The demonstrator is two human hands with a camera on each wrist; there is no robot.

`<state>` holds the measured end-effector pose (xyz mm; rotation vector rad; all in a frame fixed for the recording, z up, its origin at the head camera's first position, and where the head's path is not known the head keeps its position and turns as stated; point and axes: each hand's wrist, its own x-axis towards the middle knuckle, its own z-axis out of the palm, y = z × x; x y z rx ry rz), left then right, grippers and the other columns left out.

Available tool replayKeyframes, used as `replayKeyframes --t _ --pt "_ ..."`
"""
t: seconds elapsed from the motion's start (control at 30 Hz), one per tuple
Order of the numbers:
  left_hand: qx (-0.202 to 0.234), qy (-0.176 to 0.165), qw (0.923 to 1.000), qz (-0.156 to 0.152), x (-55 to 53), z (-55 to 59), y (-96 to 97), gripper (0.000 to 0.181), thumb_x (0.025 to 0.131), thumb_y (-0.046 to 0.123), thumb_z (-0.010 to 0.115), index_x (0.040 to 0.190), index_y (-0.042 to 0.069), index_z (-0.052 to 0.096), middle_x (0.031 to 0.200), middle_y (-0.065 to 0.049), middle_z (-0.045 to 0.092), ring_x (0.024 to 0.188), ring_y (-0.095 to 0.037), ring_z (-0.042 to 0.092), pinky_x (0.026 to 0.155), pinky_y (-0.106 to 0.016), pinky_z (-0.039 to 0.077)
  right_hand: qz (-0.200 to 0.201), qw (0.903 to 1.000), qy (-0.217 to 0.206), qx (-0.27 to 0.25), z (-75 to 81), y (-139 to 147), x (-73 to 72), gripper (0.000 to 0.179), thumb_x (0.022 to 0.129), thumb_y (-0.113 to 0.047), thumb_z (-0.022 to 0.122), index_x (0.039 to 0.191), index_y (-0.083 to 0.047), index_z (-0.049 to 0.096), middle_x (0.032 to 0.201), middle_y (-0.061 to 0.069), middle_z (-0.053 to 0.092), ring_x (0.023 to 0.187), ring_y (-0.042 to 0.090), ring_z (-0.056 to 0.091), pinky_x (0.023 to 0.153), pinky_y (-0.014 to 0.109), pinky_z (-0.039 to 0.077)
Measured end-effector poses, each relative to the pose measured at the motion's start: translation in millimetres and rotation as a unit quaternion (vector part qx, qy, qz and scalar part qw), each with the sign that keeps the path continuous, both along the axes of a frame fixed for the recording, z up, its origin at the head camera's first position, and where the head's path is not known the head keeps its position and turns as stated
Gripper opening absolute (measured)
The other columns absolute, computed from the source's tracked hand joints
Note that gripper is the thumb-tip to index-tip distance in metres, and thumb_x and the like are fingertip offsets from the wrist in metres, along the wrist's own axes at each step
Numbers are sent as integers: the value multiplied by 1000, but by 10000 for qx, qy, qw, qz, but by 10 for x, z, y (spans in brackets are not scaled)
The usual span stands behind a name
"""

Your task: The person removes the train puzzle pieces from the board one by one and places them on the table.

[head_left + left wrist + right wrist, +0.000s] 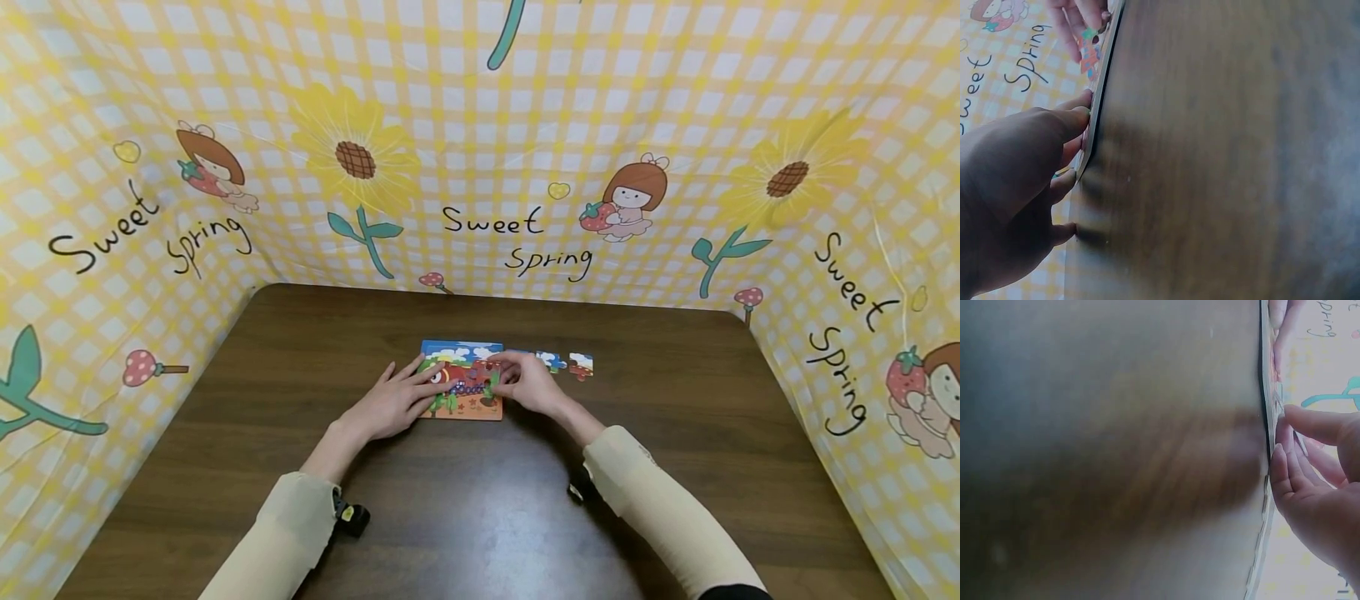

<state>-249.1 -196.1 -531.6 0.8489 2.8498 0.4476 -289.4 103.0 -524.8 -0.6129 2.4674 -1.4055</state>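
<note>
A jigsaw puzzle (467, 410) with a red train picture lies flat on the table in the head view. My left hand (392, 402) rests on its left part with the fingers spread, covering some of the picture. Over the puzzle's right edge, my right hand (534, 385) pinches a jigsaw piece (1089, 57) between thumb and fingers, the piece tilted up from the board. In the right wrist view the piece (1301, 444) shows as a thin edge among the fingertips.
Just right of the puzzle lie a few loose jigsaw pieces (581, 364), some partly behind my right hand. The brown wooden table (465, 500) is bounded at the back and sides by a yellow checked cloth (480, 150).
</note>
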Motion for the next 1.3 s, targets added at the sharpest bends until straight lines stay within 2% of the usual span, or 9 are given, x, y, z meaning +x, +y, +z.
replayKeyframes --t 0.17,0.47,0.77,0.87,0.93,1.1,1.17,1.3 --pt "-159 27 9999 8 11 19 8 48 118 27 52 165 32 53 180 -6 37 171 -42 22 130 -81 19 -129 9987 -329 -366 13 108 -3 49 97 3 79 144 6 68 112 23 78 91 13 71 70 22 54" --pt "-114 -11 9999 21 14 27 13 48 118 28 51 165 32 53 180 -6 37 171 -42 22 130 -81 18 -392 9952 -664 -598 33 341 50 48 98 2 79 144 7 68 116 23 76 92 7 70 74 19 56" --pt "-70 -50 10000 26 20 36 6 48 118 27 51 165 32 53 180 -7 37 171 -43 23 130 -82 18 -424 9957 -615 -552 46 599 133 46 97 2 81 141 8 70 129 28 75 93 5 69 77 16 56" --pt "53 -81 10000 9 11 42 -4 47 117 27 53 164 32 55 180 -8 38 171 -44 22 130 -82 17 -462 9953 -642 -563 29 706 145 46 97 2 81 141 9 69 126 30 75 92 6 69 76 16 56" --pt "257 -8 9996 -82 -24 -54 -49 47 119 32 49 165 34 53 181 -5 36 172 -42 18 130 -83 15 -471 9950 -668 -580 20 780 157 47 97 2 80 141 10 68 121 28 75 90 5 69 75 17 55" --pt "295 -23 9995 -74 -40 -89 -50 47 119 32 48 165 35 53 181 -5 35 172 -42 17 129 -83 15 -484 9948 -714 -541 18 963 199 48 97 2 80 142 11 67 118 26 76 88 1 70 76 17 57" --pt "105 -116 9999 8 -7 8 -3 47 117 28 52 165 31 54 181 -7 36 171 -44 19 130 -83 15 -495 9950 -717 -484 23 1041 218 48 98 1 80 143 11 66 122 29 76 89 0 71 78 16 57" --pt "-44 -115 9999 39 14 20 10 48 118 28 51 166 30 52 182 -5 34 172 -42 18 131 -82 15 -450 9950 -765 -460 31 1185 260 49 99 2 78 144 12 65 128 33 73 92 1 71 78 15 58"
